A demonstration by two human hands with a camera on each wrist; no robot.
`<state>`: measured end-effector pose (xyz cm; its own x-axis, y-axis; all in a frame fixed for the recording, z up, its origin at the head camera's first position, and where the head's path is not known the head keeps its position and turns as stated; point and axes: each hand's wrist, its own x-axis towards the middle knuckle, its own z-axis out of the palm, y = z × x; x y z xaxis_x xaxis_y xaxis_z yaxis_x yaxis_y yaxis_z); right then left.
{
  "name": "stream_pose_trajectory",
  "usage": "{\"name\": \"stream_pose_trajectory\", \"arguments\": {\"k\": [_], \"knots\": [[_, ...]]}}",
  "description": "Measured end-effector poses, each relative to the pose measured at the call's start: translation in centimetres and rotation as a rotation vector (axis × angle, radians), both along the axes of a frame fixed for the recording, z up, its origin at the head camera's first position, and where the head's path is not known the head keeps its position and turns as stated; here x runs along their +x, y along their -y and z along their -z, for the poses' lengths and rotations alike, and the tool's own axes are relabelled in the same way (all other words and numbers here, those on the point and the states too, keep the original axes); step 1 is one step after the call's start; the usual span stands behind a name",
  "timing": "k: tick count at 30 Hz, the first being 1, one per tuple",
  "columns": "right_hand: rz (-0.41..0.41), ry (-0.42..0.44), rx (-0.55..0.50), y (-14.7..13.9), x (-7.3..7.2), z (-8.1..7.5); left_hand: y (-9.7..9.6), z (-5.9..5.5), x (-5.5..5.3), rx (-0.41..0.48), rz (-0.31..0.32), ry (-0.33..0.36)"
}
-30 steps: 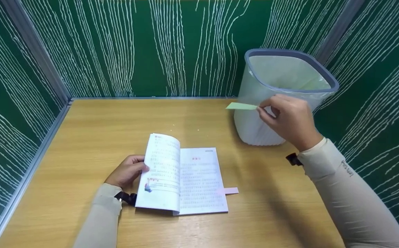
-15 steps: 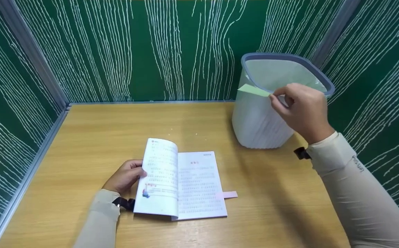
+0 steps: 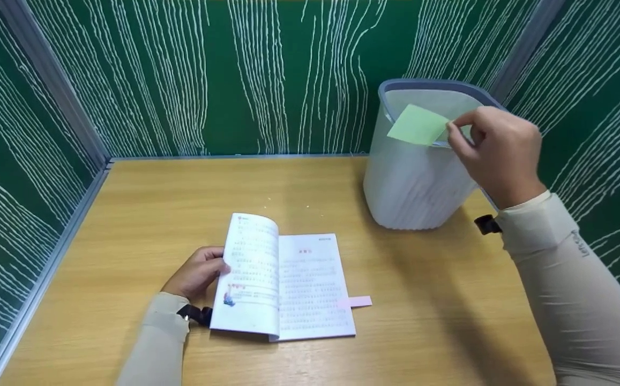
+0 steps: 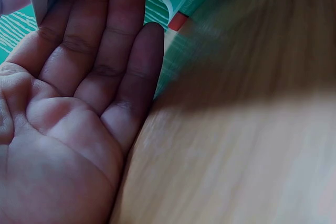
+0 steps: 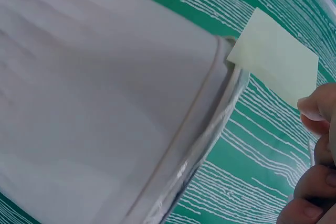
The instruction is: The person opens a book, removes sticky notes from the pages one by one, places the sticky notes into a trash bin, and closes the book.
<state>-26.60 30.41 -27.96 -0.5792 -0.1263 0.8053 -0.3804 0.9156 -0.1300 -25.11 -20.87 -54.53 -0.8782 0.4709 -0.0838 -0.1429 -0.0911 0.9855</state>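
An open book (image 3: 312, 289) lies on the table, with a pink paper strip (image 3: 361, 301) sticking out past its right edge. My left hand (image 3: 196, 272) holds the raised left-hand pages, thumb on the page and fingers behind. In the left wrist view the palm of the left hand (image 4: 79, 103) shows, its fingers behind the book cover. Near the bin's rim, my right hand (image 3: 502, 153) pinches a green sticky note (image 3: 418, 126) by one corner between thumb and index finger. The right wrist view shows the pale sticky note (image 5: 275, 59) and fingertips of the right hand (image 5: 317, 145).
A white waste bin (image 3: 414, 187) with a grey rim and a plastic liner stands at the back right of the wooden table (image 3: 154, 198). Small white specks lie behind the book. Green walls with white lines enclose the table.
My right hand has moved up and to the right with the green sticky note, which now faces the head view more broadly near the bin's rim. The left hand stays on the book.
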Motion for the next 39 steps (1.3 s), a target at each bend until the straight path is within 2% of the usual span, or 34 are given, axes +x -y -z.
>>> {"name": "stream_pose_trajectory", "arguments": {"k": [4,11,20,28,39], "knots": [[0.030,-0.013,-0.015,-0.4,0.0,-0.6,0.0,0.0,-0.1,0.001,0.001,-0.002],[0.038,-0.046,-0.044,-0.8,0.0,-1.3,0.0,0.3,0.0,0.018,0.009,-0.003],[0.082,0.004,-0.069,-0.4,0.8,-2.3,0.0,0.2,0.1,0.015,0.004,0.008],[0.112,0.053,-0.033,-1.8,-0.1,-1.2,0.0,-0.1,-0.2,0.016,0.017,-0.021],[0.149,0.156,-0.018,-3.1,-1.6,0.1,-0.1,-0.1,-0.2,0.001,0.017,-0.006]]}}
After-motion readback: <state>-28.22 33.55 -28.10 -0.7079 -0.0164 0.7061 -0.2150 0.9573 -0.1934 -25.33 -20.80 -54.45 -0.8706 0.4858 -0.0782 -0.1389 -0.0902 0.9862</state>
